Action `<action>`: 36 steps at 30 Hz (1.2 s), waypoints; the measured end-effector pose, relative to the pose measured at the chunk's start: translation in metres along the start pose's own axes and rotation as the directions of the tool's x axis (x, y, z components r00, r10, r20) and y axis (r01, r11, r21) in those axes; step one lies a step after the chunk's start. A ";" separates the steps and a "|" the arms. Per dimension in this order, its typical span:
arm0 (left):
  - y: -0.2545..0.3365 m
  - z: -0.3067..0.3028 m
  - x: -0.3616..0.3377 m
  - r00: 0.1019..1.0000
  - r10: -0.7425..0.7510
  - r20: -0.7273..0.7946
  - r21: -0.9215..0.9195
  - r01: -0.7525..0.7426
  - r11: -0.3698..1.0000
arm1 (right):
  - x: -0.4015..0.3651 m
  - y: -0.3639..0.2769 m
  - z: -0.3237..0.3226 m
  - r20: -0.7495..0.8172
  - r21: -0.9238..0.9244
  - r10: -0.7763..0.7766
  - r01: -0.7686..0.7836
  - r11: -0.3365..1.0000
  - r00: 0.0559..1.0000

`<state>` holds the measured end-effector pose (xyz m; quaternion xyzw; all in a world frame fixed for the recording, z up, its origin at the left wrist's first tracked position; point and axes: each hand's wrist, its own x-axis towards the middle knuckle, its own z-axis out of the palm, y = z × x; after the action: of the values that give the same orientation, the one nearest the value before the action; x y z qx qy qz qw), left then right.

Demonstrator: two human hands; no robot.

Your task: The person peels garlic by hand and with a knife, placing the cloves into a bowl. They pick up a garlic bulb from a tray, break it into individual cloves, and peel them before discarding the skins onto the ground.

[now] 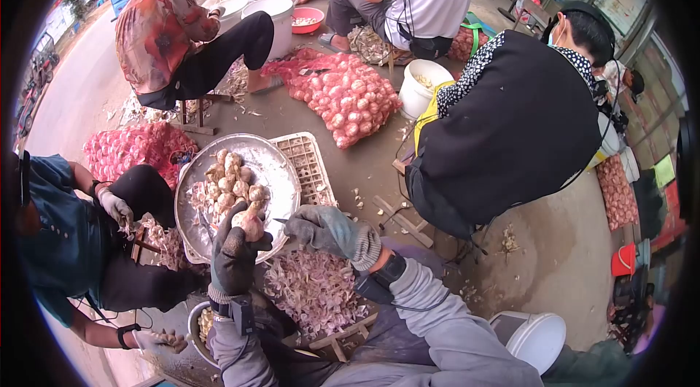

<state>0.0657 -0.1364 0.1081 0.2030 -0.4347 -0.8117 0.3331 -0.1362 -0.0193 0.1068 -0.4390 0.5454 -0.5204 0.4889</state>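
Note:
Both of my hands wear dark grey gloves. My left hand (235, 259) grips a garlic bulb (249, 223) over the near part of a round metal pan (283, 168). Closed around a small knife, my right hand (321, 232) is just right of the bulb; the knife's tip (280, 221) points left at it, with a small gap between. Several more garlic bulbs (232, 181) lie piled in the pan. Below my hands is a heap of garlic peels (313, 288).
A co-worker in teal (62, 226) sits close on the left, gloved hands near the pan. Another in black (510, 132) sits at right. Ahead lie net bags of garlic (350, 99) and a white bucket (415, 99). A white crate (321, 175) adjoins the pan.

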 end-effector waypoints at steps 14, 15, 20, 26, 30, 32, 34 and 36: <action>-0.008 0.000 0.005 0.999 0.026 0.047 0.108 -0.031 0.994 | -0.004 -0.004 -0.002 -0.005 0.046 -0.024 0.024 0.999 1.000; -0.009 0.000 0.006 0.998 0.032 0.049 0.117 -0.038 0.992 | -0.005 -0.008 -0.002 0.001 0.039 0.014 -0.014 0.999 1.000; -0.010 0.001 0.005 0.997 0.039 0.060 0.120 -0.046 0.992 | -0.003 0.000 -0.005 -0.003 0.018 -0.017 0.017 1.000 1.000; -0.004 0.007 0.004 0.999 0.032 0.044 0.085 -0.035 0.996 | -0.003 0.004 -0.003 0.009 0.040 -0.025 0.024 0.999 1.000; -0.003 0.006 0.002 0.998 0.033 0.060 0.053 -0.036 0.998 | -0.003 0.003 -0.002 0.007 0.003 0.008 -0.008 1.000 1.000; -0.003 0.007 0.002 0.997 0.039 0.072 0.066 -0.044 0.997 | -0.005 -0.002 -0.001 -0.009 0.038 0.012 -0.012 0.999 1.000; -0.005 0.005 0.002 0.997 0.050 0.061 0.099 -0.056 0.993 | -0.005 -0.005 0.000 -0.025 0.074 0.018 -0.016 0.997 1.000; -0.006 0.005 0.002 0.997 0.052 0.058 0.124 -0.059 0.991 | -0.005 -0.007 0.001 -0.014 0.052 0.013 -0.012 0.999 1.000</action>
<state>0.0590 -0.1328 0.1052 0.1893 -0.4993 -0.7784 0.3300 -0.1351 -0.0150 0.1138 -0.4189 0.5380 -0.5345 0.4995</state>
